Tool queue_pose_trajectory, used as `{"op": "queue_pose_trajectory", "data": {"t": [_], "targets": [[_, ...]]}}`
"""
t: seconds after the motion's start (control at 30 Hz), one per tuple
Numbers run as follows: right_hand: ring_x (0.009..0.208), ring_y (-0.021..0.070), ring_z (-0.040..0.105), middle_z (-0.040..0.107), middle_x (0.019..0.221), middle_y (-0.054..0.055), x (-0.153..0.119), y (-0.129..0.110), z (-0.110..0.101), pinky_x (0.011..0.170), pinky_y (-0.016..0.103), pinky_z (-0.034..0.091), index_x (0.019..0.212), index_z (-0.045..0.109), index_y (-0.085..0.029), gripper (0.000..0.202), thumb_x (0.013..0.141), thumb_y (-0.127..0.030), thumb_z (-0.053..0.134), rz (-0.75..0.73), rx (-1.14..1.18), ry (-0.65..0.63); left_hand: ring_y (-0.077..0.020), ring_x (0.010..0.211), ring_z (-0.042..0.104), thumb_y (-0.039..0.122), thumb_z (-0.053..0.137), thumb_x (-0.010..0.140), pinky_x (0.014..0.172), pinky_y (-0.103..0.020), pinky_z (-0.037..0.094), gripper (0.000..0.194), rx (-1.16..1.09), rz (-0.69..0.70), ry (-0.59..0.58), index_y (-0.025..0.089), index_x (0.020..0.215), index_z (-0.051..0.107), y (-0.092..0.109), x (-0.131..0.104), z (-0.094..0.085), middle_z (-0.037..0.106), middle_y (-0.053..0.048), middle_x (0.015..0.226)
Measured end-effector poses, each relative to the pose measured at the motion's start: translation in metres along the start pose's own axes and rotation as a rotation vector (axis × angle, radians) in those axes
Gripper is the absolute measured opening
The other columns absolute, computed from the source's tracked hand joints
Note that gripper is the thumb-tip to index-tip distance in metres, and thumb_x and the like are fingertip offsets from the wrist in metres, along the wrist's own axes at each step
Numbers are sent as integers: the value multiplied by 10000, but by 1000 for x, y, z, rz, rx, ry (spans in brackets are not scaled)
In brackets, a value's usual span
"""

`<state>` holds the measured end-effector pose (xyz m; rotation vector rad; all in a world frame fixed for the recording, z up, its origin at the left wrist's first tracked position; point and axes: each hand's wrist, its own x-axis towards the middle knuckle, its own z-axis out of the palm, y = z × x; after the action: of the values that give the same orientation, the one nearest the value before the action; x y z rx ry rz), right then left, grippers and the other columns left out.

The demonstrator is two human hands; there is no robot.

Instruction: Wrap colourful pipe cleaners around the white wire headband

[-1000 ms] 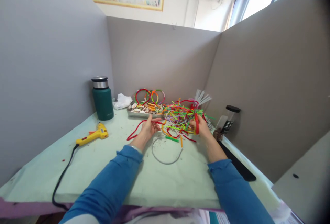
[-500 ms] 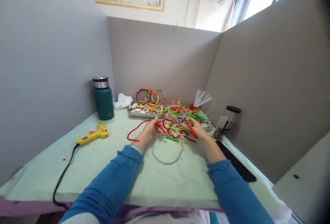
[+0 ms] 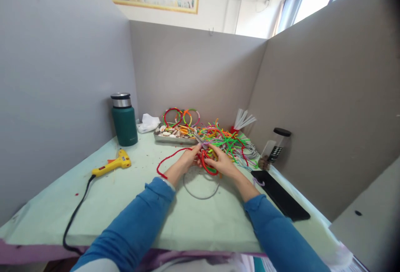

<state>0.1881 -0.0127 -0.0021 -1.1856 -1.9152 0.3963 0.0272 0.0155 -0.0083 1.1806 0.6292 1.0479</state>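
My left hand [image 3: 187, 160] is closed on a red pipe cleaner [image 3: 170, 155], whose long end curves out to the left over the wrist. My right hand [image 3: 223, 162] grips red-handled scissors [image 3: 208, 167], their metal blades pointing up and away beside the left fingertips. Both hands are close together, so where the pipe cleaner and blades meet is partly hidden. Just below them a thin grey hoop [image 3: 201, 198] lies on the table. Behind the hands spreads a tangled pile of coloured pipe cleaners [image 3: 229, 138].
A metal tray [image 3: 175, 140] of shells stands at the back, with colourful wrapped hoops [image 3: 173, 117] behind. To the left are a green bottle [image 3: 125, 124] and a yellow glue gun [image 3: 115, 163] with a black cord. A black flat object [image 3: 283, 197] and a jar [image 3: 276, 149] are on the right.
My right hand has moved left with the scissors, bringing them close to my left hand; the blades now point away. The red strands between the hands are bunched together near the left fingers.
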Motion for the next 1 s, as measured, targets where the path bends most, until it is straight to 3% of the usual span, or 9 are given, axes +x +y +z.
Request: {"op": "queue_pose_trajectory", "data": {"t": [0.1, 0.2, 0.3, 0.53, 0.67, 0.8, 0.97, 1.0], "targets": [[1002, 214, 560, 514, 1257, 107, 2, 0, 4, 899, 357, 415, 1327, 402, -176, 669, 710, -338, 602, 7, 40, 33, -108, 503, 525, 370, 620, 730, 519, -227, 416, 234, 35, 28, -34, 140, 768, 598, 0, -3, 2, 587, -22, 595], [801, 187, 622, 663, 972, 62, 5, 2, 6, 750, 329, 476, 1300, 442, -207, 507, 820, -371, 452, 92, 108, 36, -78, 473, 481, 243, 649, 705, 500, -198, 384, 178, 45, 87, -37, 124, 619, 549, 0, -4, 3, 546, -12, 536], [641, 179, 633, 676, 761, 38, 7, 3, 4, 615, 291, 476, 1168, 558, -209, 401, 858, -378, 369, 137, 98, 115, -53, 384, 391, 220, 632, 713, 433, -192, 340, 198, 26, 62, 7, 131, 596, 498, 2, -3, 7, 447, 31, 447], [652, 184, 636, 666, 802, 56, 15, 11, -15, 582, 282, 487, 1017, 563, -199, 384, 841, -483, 375, 164, 291, 478, -64, 349, 371, 287, 647, 717, 420, -220, 409, 233, -90, 74, -75, 178, 829, 475, 13, -2, 14, 362, 94, 443], [635, 173, 622, 664, 826, 73, 19, 23, -26, 582, 283, 490, 1040, 525, -186, 397, 852, -473, 325, 242, 339, 618, -65, 345, 375, 272, 626, 742, 413, -211, 394, 224, -189, 54, -18, 180, 719, 422, 16, 1, 0, 345, 89, 434], [680, 178, 625, 677, 852, 67, 17, 34, -26, 652, 305, 483, 1045, 550, -187, 366, 865, -400, 313, 283, 142, 475, -61, 351, 357, 241, 506, 831, 415, -200, 365, 281, -377, 37, 74, 180, 606, 347, 25, 3, -15, 314, 72, 417], [914, 196, 602, 681, 973, 28, 12, 42, -10, 821, 309, 428, 958, 654, -236, 240, 810, -295, 475, -17, -181, -66, -49, 346, 308, 198, 392, 883, 393, -180, 304, 304, -515, 30, 58, 172, 582, 349, 34, 3, -22, 301, 61, 420], [903, 198, 604, 688, 946, 25, 12, 44, -7, 820, 307, 426, 934, 669, -241, 225, 799, -281, 494, -29, -241, -116, -48, 346, 309, 209, 397, 883, 395, -181, 300, 311, -504, 17, 49, 172, 578, 347, 33, 3, -22, 300, 61, 421]]}}
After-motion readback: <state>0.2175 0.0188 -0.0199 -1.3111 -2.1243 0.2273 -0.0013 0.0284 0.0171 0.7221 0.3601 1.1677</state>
